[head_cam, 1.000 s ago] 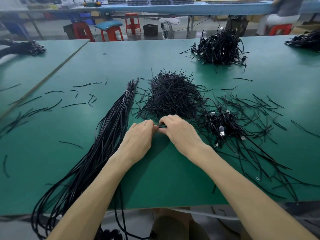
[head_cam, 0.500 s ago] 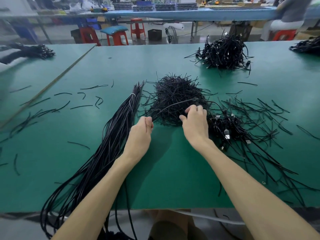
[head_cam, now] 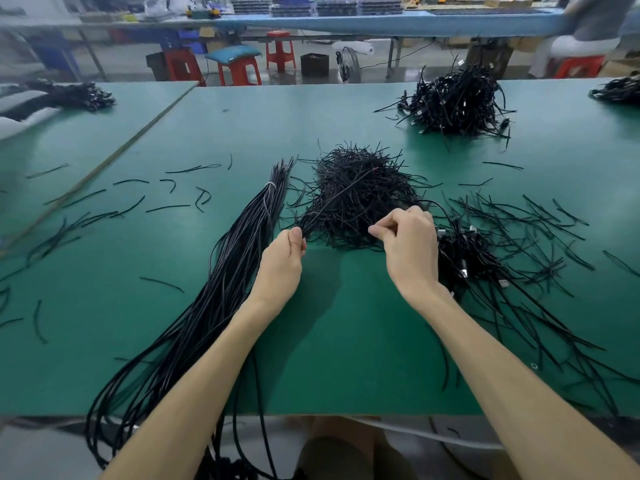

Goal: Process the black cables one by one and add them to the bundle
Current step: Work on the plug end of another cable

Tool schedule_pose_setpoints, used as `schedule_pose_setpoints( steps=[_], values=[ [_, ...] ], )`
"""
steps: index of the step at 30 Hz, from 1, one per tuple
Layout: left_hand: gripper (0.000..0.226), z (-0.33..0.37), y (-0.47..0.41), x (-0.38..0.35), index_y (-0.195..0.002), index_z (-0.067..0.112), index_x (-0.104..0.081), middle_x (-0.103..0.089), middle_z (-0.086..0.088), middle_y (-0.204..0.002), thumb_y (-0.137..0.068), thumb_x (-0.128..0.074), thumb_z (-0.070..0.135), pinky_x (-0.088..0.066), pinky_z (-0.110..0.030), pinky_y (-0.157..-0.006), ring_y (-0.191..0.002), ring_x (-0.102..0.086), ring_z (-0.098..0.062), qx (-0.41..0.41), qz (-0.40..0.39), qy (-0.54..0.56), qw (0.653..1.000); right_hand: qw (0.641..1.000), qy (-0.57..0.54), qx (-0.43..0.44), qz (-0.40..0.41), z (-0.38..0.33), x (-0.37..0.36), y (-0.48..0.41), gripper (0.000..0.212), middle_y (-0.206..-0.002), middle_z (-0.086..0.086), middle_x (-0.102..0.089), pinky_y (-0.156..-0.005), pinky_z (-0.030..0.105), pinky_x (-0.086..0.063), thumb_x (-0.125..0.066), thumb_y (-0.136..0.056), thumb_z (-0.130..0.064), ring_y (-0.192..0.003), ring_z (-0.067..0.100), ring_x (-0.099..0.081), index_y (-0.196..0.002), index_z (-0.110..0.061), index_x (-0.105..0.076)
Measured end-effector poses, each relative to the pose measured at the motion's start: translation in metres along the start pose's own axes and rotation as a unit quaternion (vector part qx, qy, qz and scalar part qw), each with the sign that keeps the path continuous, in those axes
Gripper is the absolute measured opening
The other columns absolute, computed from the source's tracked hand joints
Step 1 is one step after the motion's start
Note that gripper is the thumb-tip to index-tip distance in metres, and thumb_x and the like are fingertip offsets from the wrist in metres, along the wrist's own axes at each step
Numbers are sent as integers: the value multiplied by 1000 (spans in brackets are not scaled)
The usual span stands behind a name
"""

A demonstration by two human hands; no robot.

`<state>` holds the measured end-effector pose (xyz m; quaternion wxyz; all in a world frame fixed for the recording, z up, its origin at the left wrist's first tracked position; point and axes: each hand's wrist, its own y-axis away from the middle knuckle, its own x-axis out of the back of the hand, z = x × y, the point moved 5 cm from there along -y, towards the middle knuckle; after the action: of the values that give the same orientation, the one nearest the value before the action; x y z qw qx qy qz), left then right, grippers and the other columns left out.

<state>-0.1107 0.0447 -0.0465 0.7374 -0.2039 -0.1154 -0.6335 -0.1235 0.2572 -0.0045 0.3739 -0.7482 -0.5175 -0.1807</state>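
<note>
My left hand [head_cam: 282, 259] pinches the near end of a thin black strand [head_cam: 341, 195] that slants up and right over the heap of short black pieces [head_cam: 360, 202]. My right hand [head_cam: 410, 244], with curled fingers, holds a black cable [head_cam: 441, 209]. It arcs from behind the knuckles down into the tangle of cables with metal connectors [head_cam: 467, 258] on the right. The long cable bundle [head_cam: 239, 251], bound by a pale tie [head_cam: 270, 185], lies left of my left hand and hangs over the table's front edge.
Another black cable heap [head_cam: 455, 102] sits far right on the green table [head_cam: 332, 358], and a further one [head_cam: 620, 90] at the right edge. Short black offcuts [head_cam: 166, 207] are scattered at left. A second table [head_cam: 69, 98] also holds cables. Red stools [head_cam: 239, 71] stand behind.
My hands have pulled apart. The right hand has let go of the strand's far end and come back nearer, holding a cable. The left hand has kept its pinch.
</note>
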Motion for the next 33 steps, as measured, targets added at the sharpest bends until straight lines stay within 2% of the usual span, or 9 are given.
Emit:
schedule_pose_setpoints(
  steps=[4,7,9,12,16,18,22,25,33],
  values=[
    [41,1,0,2,-82,16,-47,-44,5,-73,-112,-28,37,-33,-32,-63,-63,-39,-12,16,-1,20,1000,996,-83,-31,22,4,6,10,10,-88,-8,-53,-84,25,-37,-71,-95,-21,-94,15,-52,-86,-16,-70],
    [41,-3,-3,2,-81,18,-47,-44,6,-71,-112,-28,37,-33,-32,-60,-61,-38,-13,35,0,25,999,981,-189,-26,33,-5,7,27,15,-90,-6,-59,-76,11,-41,-73,-93,-17,-81,0,-56,-81,-23,-67],
    [42,-4,-6,1,-80,17,-47,-43,6,-70,-112,-29,37,-32,-31,-57,-59,-37,-13,39,-4,20,999,970,-244,-5,16,-15,2,39,16,-89,-4,-62,-73,6,-40,-76,-91,-15,-79,-3,-57,-80,-25,-69],
    [42,-3,-6,-2,-79,19,-48,-45,6,-70,-112,-31,37,-33,-31,-59,-60,-38,-12,14,-20,0,1000,956,-291,-8,-33,-23,-17,51,14,-87,-1,-67,-72,8,-41,-78,-89,-17,-78,2,-61,-79,-24,-72],
    [41,-4,-3,-6,-77,22,-48,-49,9,-71,-111,-33,40,-36,-34,-65,-62,-42,-11,-15,-40,-32,999,936,-337,-86,-64,-17,-40,54,9,-83,-2,-71,-72,20,-46,-78,-89,-23,-73,3,-59,-83,-18,-74],
    [41,-3,-3,-6,-77,23,-48,-50,9,-71,-110,-34,41,-38,-36,-65,-63,-44,-12,-24,-37,-38,998,930,-347,-103,-70,-12,-45,52,10,-78,-7,-70,-71,22,-47,-78,-89,-25,-71,2,-58,-83,-17,-74],
    [41,1,3,-7,-76,26,-47,-52,10,-71,-110,-33,45,-45,-45,-69,-66,-48,-15,-51,-38,-69,996,930,-342,-98,-89,-10,-50,51,11,-70,-14,-66,-66,18,-43,-80,-87,-25,-64,-1,-55,-81,-18,-75],
    [41,4,4,-7,-74,26,-46,-50,12,-68,-110,-34,43,-42,-42,-68,-65,-46,-14,-62,-36,-67,995,930,-341,-101,-93,-9,-53,51,10,-71,-14,-67,-67,18,-43,-80,-87,-26,-65,-2,-56,-81,-19,-75],
    [42,8,5,-6,-73,19,-44,-44,8,-71,-111,-35,33,-38,-35,-68,-68,-40,-13,-49,-51,31,997,933,-332,-79,-116,-13,-55,52,7,-81,-9,-70,-69,12,-45,-81,-85,-23,-71,-1,-61,-82,-22,-75]
  ],
)
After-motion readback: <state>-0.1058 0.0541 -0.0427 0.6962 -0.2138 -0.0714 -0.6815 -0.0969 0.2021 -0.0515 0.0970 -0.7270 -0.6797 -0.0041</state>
